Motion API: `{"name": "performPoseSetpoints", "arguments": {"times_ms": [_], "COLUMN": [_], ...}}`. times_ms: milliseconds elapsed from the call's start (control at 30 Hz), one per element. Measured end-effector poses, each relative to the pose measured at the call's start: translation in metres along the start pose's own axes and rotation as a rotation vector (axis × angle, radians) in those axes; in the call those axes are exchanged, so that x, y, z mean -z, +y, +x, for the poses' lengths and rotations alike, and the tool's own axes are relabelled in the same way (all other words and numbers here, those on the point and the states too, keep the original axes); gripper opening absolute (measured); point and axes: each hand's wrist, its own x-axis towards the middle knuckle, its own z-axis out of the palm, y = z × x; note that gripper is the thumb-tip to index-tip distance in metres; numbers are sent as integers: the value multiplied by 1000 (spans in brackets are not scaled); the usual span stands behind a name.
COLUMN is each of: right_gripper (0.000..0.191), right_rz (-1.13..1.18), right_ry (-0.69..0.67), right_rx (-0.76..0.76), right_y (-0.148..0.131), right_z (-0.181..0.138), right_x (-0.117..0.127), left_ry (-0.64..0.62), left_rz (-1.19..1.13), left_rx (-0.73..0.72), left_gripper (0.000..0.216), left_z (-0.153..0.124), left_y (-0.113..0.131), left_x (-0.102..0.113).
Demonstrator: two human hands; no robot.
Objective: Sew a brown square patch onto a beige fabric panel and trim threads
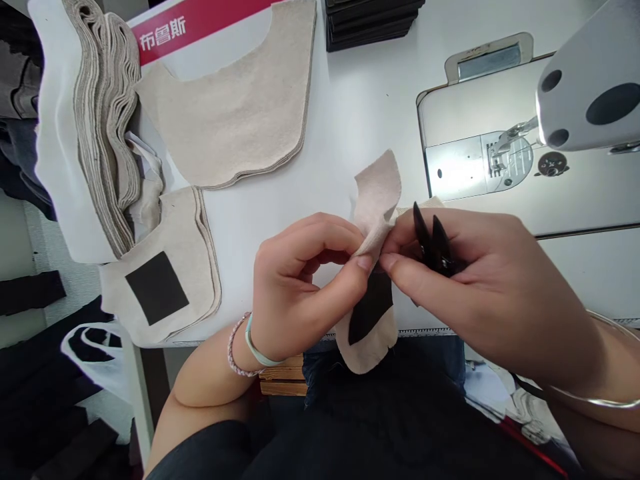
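My left hand (305, 287) is closed, pinching the folded edge of a beige fabric piece (379, 187) between thumb and fingers. Close beside it, the thumb and fingertips of my right hand (493, 280) pinch the same fold. Black thread snips (434, 241) are tucked in my right hand, their two pointed blades apart and pointing away from me. Below the fold hangs the lower part of the fabric, with a black patch (373, 308) on it, over the table's front edge. My fingers hide part of the fold.
A sewing machine (590, 80) stands at the right. Stacked beige cut pieces (235, 113) lie at the back left, near a thick folded bundle (103, 113). A black square (157, 288) rests on another beige stack (200, 267). Black pieces (373, 23) are piled at the back.
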Motion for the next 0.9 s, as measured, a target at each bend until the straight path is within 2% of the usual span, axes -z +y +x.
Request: {"name": "performPoseSetpoints", "arguments": {"times_ms": [200, 300, 400, 533, 600, 700, 800, 900], "right_gripper": [18, 15, 11, 22, 24, 20, 9, 18], "right_rz": [-53, -75, -70, -69, -105, -162, -176, -179], "right_ry": [22, 34, 58, 141, 121, 57, 158, 227], "right_rx": [56, 65, 52, 24, 48, 162, 151, 109], "right_y": [-1, -1, -3, -9, -9, -7, -5, -4], "right_z": [1, 0, -5, -10, -9, -5, -5, -7], "right_x": [-2, -1, 2, 5, 7, 10, 10, 7], "left_ry": [-119, -89, -68, -95, -110, -105, -81, -63], "left_rz": [-20, 28, -19, -140, -179, -189, -124, -38], "left_rx": [142, 143, 161, 179, 188, 192, 147, 95], "left_gripper": [14, 17, 17, 13, 11, 7, 4, 5], "left_z": [0, -1, 0, 1, 2, 2, 0, -2], "left_y": [1, 0, -2, -5, -7, -8, -6, -4], "left_x": [1, 3, 5, 7, 7, 7, 6, 3]}}
